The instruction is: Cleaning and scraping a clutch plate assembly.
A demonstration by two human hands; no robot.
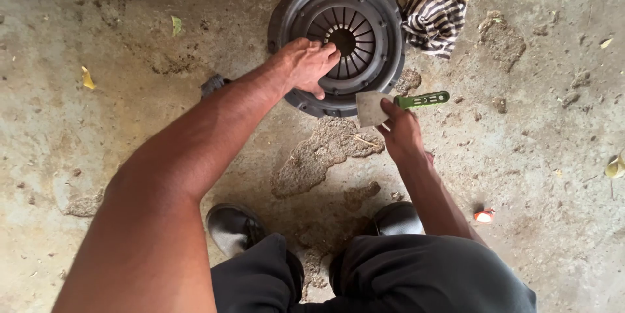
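Nearest me, my right hand has its grip closed around a scraper with a flat metal blade and green handle, the blade tilted toward the rim at about 5 o'clock of the clutch pressure plate, seemingly so its edge can meet the metal. Beyond it, at 12 o'clock from my boots, the plate lies flat on the concrete floor, and my left hand rests spread on its spring fingers, grip loose, likely steadying it; a striped rag lies touching its 2 o'clock edge.
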